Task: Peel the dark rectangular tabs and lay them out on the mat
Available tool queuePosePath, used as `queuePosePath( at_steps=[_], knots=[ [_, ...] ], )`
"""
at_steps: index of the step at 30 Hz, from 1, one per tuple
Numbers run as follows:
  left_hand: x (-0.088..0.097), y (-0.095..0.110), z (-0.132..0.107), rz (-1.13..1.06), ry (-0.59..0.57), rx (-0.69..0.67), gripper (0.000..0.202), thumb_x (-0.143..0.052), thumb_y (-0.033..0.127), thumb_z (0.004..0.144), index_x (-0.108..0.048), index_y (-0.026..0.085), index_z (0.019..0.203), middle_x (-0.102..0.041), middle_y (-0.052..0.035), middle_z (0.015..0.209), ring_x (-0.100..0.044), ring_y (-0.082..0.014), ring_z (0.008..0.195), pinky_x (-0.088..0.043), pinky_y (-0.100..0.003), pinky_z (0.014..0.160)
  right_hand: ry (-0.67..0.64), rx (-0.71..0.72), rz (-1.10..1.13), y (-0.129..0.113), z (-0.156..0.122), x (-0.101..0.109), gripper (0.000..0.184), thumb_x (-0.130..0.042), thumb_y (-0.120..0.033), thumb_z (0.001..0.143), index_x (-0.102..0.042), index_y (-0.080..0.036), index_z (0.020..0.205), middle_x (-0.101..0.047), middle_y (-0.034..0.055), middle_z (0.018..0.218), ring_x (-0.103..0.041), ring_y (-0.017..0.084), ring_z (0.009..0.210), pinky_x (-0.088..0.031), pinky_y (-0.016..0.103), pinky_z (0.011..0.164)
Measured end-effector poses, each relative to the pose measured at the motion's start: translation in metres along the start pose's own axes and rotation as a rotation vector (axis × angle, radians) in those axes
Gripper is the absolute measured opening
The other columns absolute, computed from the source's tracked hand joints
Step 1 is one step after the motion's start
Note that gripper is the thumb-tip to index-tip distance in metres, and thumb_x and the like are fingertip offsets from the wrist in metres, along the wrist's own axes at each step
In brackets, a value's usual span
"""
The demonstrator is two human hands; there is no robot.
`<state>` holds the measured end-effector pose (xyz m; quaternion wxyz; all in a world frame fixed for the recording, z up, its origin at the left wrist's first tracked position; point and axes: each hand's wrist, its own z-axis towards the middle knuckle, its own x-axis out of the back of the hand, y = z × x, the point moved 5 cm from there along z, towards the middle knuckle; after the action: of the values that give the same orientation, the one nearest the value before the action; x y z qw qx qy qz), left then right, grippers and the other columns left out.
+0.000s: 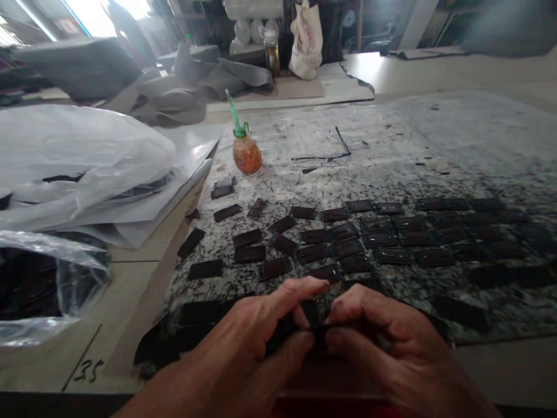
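Close together at the front edge of the table are my left hand (256, 325) and my right hand (391, 328). Both pinch a small dark piece (319, 327) between thumb and fingers; its exact kind is hard to make out, as the fingers cover most of it. My left index finger stretches forward above it. Just beyond my fingertips lies a dark rectangular piece (324, 273) with a glossy clear edge. Several like it spread in rows to the right, while plain black rectangles (205, 269) lie to the left. Black material (198, 312) sits partly under my left hand.
An orange squeeze bottle (248, 154) with a green nozzle stands beyond the pieces, left of a pair of glasses (322, 157). Plastic bags (82, 151) fill the left side. Farther back are grey sheets (174, 87), a bottle of yellowish liquid (272, 55) and a white bag (306, 43).
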<state>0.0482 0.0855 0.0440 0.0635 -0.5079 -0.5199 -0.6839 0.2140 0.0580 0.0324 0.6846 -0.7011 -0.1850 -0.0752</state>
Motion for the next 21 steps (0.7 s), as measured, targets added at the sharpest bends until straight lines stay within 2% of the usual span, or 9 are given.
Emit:
queuePosePath(
  at_steps=[4,7,8,10,12,14,18,21],
  knots=[
    [-0.001,-0.002,0.003,0.146,0.035,-0.064,0.048,-0.05,0.027,0.09,-0.036,0.037,0.135,-0.067,0.0053,0.105,-0.067,-0.0105,0.087,-0.055,-0.018,0.077,0.023,0.134,-0.233,0.003,-0.001,0.012,0.013,-0.053,-0.013,0.085,-0.06,-0.023,0.082,-0.062,-0.0036,0.078,-0.061,0.01,0.072,-0.047,0.018,0.063],
    [0.001,-0.003,0.009,0.197,0.092,-0.146,0.042,-0.049,0.02,0.09,-0.04,0.031,0.13,-0.066,0.0035,0.112,-0.066,-0.0111,0.093,-0.053,-0.019,0.081,0.161,0.273,-0.481,0.002,0.002,0.025,0.01,-0.056,-0.016,0.085,-0.061,-0.025,0.087,-0.063,-0.0022,0.081,-0.059,0.014,0.076,-0.047,0.025,0.068],
    [0.002,-0.003,0.01,0.207,0.11,-0.187,0.038,-0.047,0.017,0.09,-0.043,0.028,0.126,-0.067,0.0025,0.109,-0.067,-0.0114,0.091,-0.054,-0.019,0.078,0.205,0.302,-0.551,0.002,0.004,0.029,0.009,-0.058,-0.018,0.085,-0.061,-0.026,0.087,-0.063,-0.0016,0.081,-0.058,0.016,0.078,-0.046,0.028,0.069],
    [0.002,-0.002,0.01,0.244,0.153,-0.268,0.029,-0.044,0.012,0.091,-0.049,0.021,0.118,-0.069,0.0008,0.091,-0.067,-0.0122,0.075,-0.054,-0.019,0.062,0.245,0.307,-0.643,0.004,0.008,0.033,0.007,-0.059,-0.021,0.085,-0.062,-0.027,0.087,-0.062,-0.0006,0.081,-0.055,0.019,0.079,-0.044,0.032,0.071],
    [0.001,0.001,0.007,0.316,0.194,-0.339,0.024,-0.039,0.013,0.092,-0.052,0.015,0.112,-0.065,0.0016,0.07,-0.061,-0.0128,0.055,-0.046,-0.021,0.045,0.207,0.284,-0.683,0.007,0.012,0.034,0.007,-0.059,-0.022,0.085,-0.062,-0.027,0.088,-0.062,0.0001,0.082,-0.053,0.02,0.08,-0.043,0.035,0.071],
    [-0.003,0.004,0.004,0.392,0.201,-0.406,0.024,-0.037,0.014,0.093,-0.052,0.011,0.111,-0.06,0.0028,0.061,-0.055,-0.0126,0.046,-0.04,-0.023,0.038,0.145,0.28,-0.703,0.009,0.016,0.032,0.007,-0.059,-0.023,0.086,-0.062,-0.027,0.09,-0.062,0.0001,0.083,-0.052,0.02,0.082,-0.042,0.035,0.072],
    [-0.013,0.01,0.005,0.462,0.154,-0.45,0.032,-0.042,0.014,0.091,-0.049,0.008,0.121,-0.059,0.0031,0.063,-0.055,-0.0126,0.047,-0.039,-0.025,0.039,0.114,0.275,-0.762,0.011,0.022,0.032,0.005,-0.059,-0.026,0.086,-0.062,-0.027,0.09,-0.062,0.0,0.083,-0.052,0.02,0.083,-0.042,0.035,0.073],
    [-0.02,0.009,0.01,0.461,0.109,-0.406,0.037,-0.043,0.015,0.091,-0.045,0.008,0.127,-0.06,0.0027,0.067,-0.057,-0.0129,0.051,-0.041,-0.026,0.04,0.086,0.265,-0.815,0.013,0.027,0.031,0.005,-0.06,-0.029,0.085,-0.063,-0.028,0.089,-0.062,-0.0004,0.082,-0.053,0.02,0.081,-0.042,0.034,0.071]
  ],
)
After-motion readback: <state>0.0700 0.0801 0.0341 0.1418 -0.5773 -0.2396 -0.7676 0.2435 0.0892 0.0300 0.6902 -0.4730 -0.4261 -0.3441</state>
